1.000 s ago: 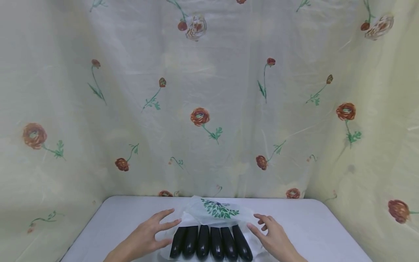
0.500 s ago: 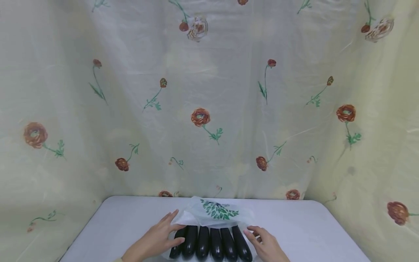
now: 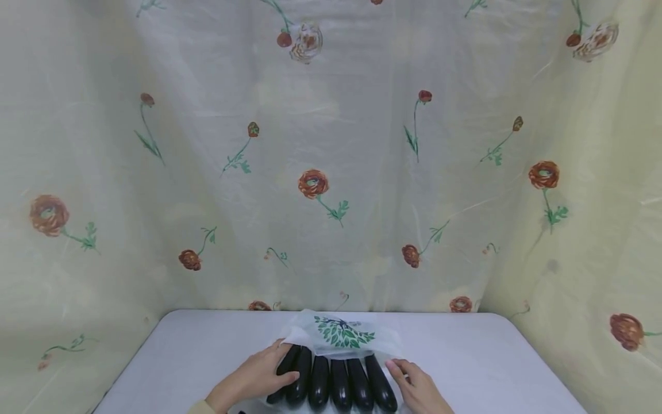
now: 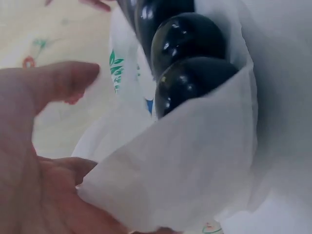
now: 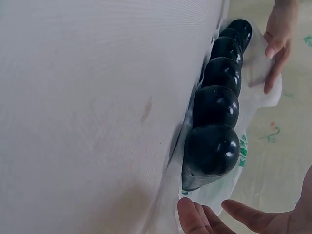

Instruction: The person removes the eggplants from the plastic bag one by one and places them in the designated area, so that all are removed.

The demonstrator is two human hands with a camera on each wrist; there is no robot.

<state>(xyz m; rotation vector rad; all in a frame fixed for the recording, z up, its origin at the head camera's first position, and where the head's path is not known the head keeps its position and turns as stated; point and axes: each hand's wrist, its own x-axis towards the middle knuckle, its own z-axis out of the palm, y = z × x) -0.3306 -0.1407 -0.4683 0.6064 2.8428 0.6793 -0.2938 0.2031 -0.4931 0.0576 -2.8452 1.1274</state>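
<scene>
Several glossy dark eggplants [image 3: 319,382] lie side by side in a row on a white plastic bag [image 3: 310,339] with a green leaf print. The bag's far part covers their far ends. My left hand [image 3: 256,374] is at the left of the row, its thumb over the leftmost eggplant [image 3: 281,374]. In the left wrist view, a raised side of the bag [image 4: 180,161] lies against the fingers [image 4: 87,214], with the thumb spread well away. My right hand [image 3: 416,391] is at the bag's right edge, thumb and fingers apart around the film beside the rightmost eggplant [image 5: 212,151].
The eggplants and bag lie on a white table [image 3: 207,339] with rounded far corners. Behind and at both sides hangs a pale curtain [image 3: 362,230] printed with red flowers. A small dark object shows at the bottom edge near the left wrist.
Both hands have moved inward to the bag's sides. The left side of the bag has been pushed back, baring more of the two leftmost eggplants' far ends.
</scene>
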